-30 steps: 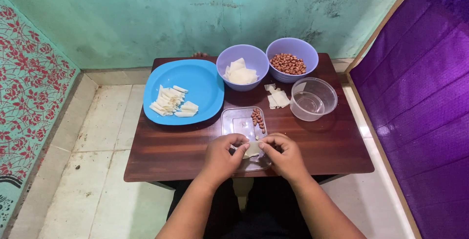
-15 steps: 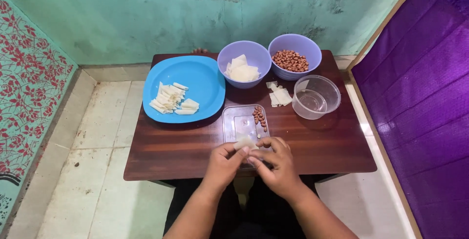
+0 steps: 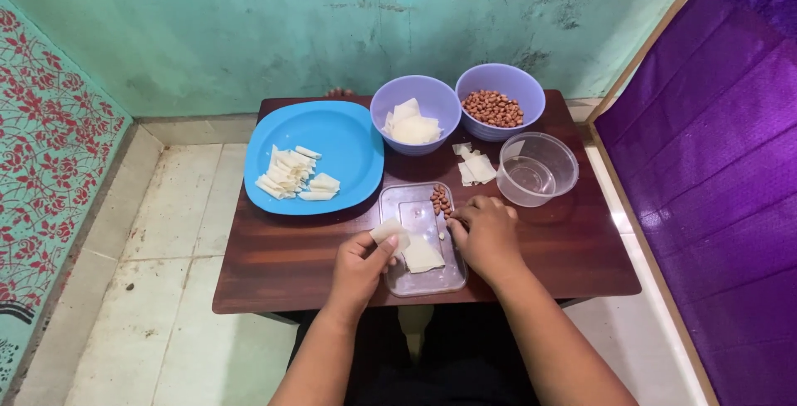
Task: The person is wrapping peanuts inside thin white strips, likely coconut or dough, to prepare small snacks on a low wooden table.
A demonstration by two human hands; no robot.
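Dark wood makes up the small table [image 3: 274, 269] that carries everything here, set on a pale tiled floor [image 3: 178, 207] against a worn turquoise wall [image 3: 332, 16], with purple cloth [image 3: 714, 149] hanging on the right. The left hand [image 3: 361, 266] is closed in a pinch on a small pale wrapper piece [image 3: 388, 232], thumb and fingers gripping it just above the left edge of a clear rectangular lid [image 3: 419, 277] that lies flat at the near side of the table. On that lid rest a flat wrapper sheet [image 3: 422, 255] toward the middle and a little heap of peanuts [image 3: 441, 200] at its far right corner. The right hand [image 3: 483, 233] rests knuckles up at the lid's right edge, fingers curled in toward the peanuts; whether it grips anything under the fingers cannot be told. Farther back, a blue plate [image 3: 344, 136] holds a cluster of rolled wrapper sticks [image 3: 290, 175] on its left half. Beside it stand two lavender bowls, touching or nearly so: the left bowl [image 3: 415, 95] with stacked wrapper sheets, the right bowl [image 3: 502, 80] with peanuts. A clear round container [image 3: 538, 169] sits near the right edge, and a few loose wrapper scraps [image 3: 475, 165] lie between it and the bowls
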